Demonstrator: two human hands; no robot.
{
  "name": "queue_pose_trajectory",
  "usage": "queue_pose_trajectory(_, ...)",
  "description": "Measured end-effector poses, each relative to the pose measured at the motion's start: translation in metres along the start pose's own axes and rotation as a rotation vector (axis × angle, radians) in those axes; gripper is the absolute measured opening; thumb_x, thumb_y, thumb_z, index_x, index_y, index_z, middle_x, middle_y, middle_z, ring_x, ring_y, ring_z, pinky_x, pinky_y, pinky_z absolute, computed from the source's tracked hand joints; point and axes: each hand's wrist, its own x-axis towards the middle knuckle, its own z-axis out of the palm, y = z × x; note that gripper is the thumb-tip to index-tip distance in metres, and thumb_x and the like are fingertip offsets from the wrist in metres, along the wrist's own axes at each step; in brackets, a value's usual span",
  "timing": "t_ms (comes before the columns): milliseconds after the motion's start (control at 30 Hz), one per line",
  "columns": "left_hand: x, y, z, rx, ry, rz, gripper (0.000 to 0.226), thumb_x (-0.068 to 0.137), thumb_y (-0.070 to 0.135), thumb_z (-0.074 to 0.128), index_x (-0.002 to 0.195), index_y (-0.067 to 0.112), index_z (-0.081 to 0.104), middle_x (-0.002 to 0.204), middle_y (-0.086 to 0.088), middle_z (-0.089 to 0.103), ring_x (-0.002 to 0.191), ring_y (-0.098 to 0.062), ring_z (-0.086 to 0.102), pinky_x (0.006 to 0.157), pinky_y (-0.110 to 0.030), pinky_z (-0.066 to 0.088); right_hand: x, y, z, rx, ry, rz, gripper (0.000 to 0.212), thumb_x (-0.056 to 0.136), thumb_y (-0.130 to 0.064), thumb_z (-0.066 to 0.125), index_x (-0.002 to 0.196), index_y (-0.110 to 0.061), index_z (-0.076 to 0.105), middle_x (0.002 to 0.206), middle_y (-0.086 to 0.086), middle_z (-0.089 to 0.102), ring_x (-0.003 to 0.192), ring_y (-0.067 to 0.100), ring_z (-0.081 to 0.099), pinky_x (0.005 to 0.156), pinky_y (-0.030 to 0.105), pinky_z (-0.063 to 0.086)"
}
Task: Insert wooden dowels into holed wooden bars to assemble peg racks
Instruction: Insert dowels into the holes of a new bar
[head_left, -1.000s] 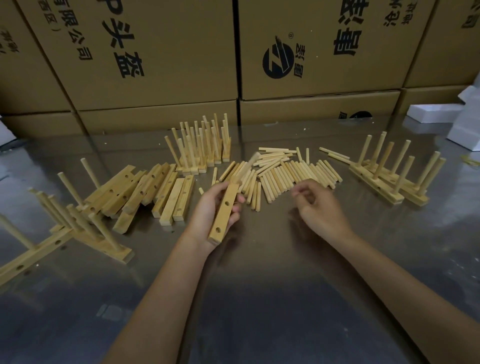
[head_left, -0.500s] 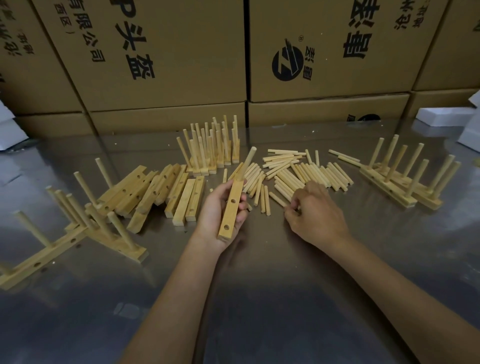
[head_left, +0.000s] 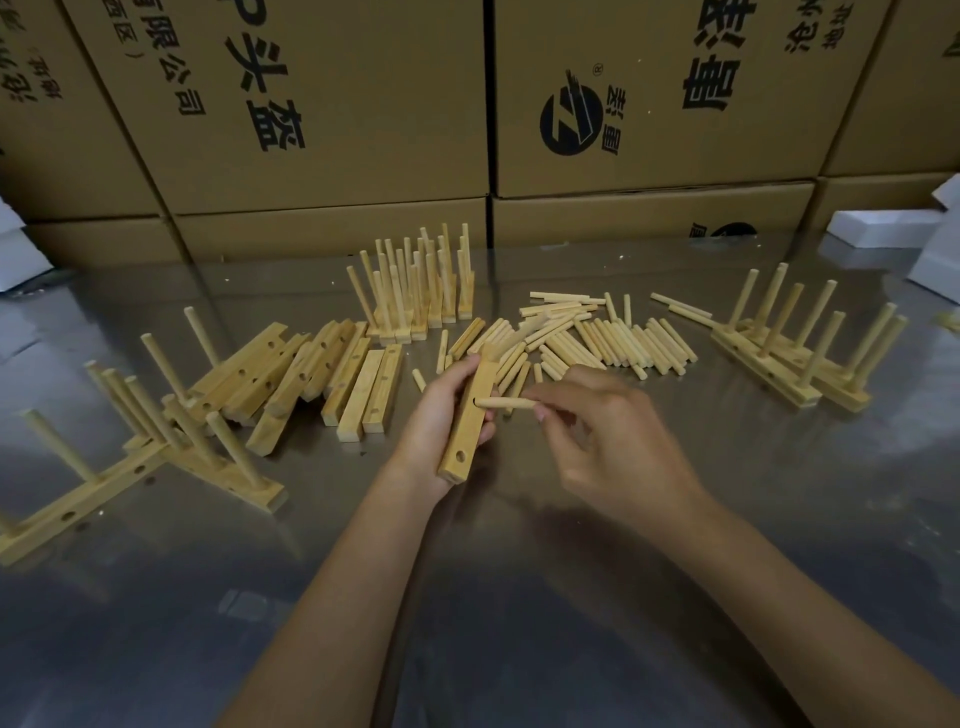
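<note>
A: Fingers (head_left: 540, 410) of the right hand (head_left: 613, 441), centre of frame: pinched on one dowel (head_left: 506, 404). Dowel tip is set at the middle hole of the bar (head_left: 467, 415); whether it is seated cannot be told.

B: Left hand (head_left: 436, 415)?

A: Wrapped round the bar, held tilted just above the table (head_left: 519, 597). One hole is seen open at the bar's near end; the far end is hidden by the hand.

B: Finished stock?

A: Racks (head_left: 795, 353) at right of frame, pegs upright. A cluster of pegged bars (head_left: 415, 291) at upper centre. More racks (head_left: 156, 431) at left, lying tilted, some holes seen unfilled.

B: Stock left?

A: Blank bars (head_left: 322, 374) piled left of centre, no pegs fitted. Loose dowels (head_left: 597, 338) spread behind the hands, many in number.

B: Progress entry?

A: Judged partway. Several racks are made; the bar in hand is judged to be at an early peg, at least one hole left. The blank pile and loose dowels are judged enough for several more racks.

B: Other items?

A: Cartons (head_left: 363, 104) stacked along the top of frame.
</note>
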Motion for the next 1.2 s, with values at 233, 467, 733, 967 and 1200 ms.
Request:
queue_pose_trajectory(233, 0.003, -0.006, 0.002, 0.083, -0.021, 0.03, 0.027, 0.1, 0.035, 0.056, 0.106, 0.011, 0.066, 0.067, 0.0, 0.058, 0.052, -0.009, 0.051, 0.042, -0.018, 0.04, 0.004, -0.014, -0.003, -0.233, -0.018, -0.1, 0.021, 0.085, -0.003, 0.063, 0.103, -0.01, 0.071, 0.085, -0.009, 0.041, 0.082, 0.006, 0.034, 0.063, 0.023, 0.037)
queue_pose_trajectory(467, 0.005, -0.007, 0.005, 0.085, 0.046, 0.028, 0.022, 0.1, 0.032, 0.056, 0.095, 0.012, 0.065, 0.07, -0.005, 0.058, 0.053, -0.013, 0.048, 0.043, -0.021, 0.037, 0.017, -0.021, 0.007, -0.214, -0.034, -0.017, 0.012, 0.09, -0.009, 0.049, 0.089, -0.011, 0.06, 0.084, -0.004, 0.044, 0.079, 0.011, 0.036, 0.065, 0.026, 0.031)
queue_pose_trajectory(733, 0.005, -0.008, 0.008, 0.121, 0.076, 0.034, 0.024, 0.098, 0.033, 0.059, 0.097, 0.011, 0.068, 0.065, -0.003, 0.059, 0.052, -0.013, 0.051, 0.044, -0.022, 0.04, 0.016, -0.016, 0.016, 0.065, 0.079, 0.048, 0.02, 0.096, -0.014, 0.052, 0.111, -0.021, 0.063, 0.085, -0.009, 0.066, 0.073, 0.006, 0.058, 0.063, 0.026, 0.046)
queue_pose_trajectory(967, 0.0, -0.005, 0.004, -0.003, 0.017, -0.034, 0.031, 0.099, 0.035, 0.055, 0.102, 0.011, 0.074, 0.07, -0.002, 0.066, 0.055, -0.01, 0.058, 0.047, -0.02, 0.049, 0.016, -0.004, 0.022, 0.227, 0.19, 0.123, 0.051, 0.082, -0.058, 0.066, 0.118, -0.034, 0.038, 0.077, -0.011, 0.055, 0.058, 0.004, 0.053, 0.048, 0.016, 0.038)
queue_pose_trajectory(1200, 0.002, 0.004, -0.005, -0.353, -0.035, -0.058, 0.034, 0.102, 0.023, 0.043, 0.127, 0.002, 0.055, 0.073, -0.003, 0.05, 0.046, -0.007, 0.044, 0.034, -0.017, 0.034, 0.008, 0.061, 0.016, -0.061, 0.193, 0.352, 0.012, 0.093, -0.025, 0.057, 0.104, -0.024, 0.053, 0.092, -0.01, 0.055, 0.09, 0.01, 0.054, 0.06, 0.023, 0.036)
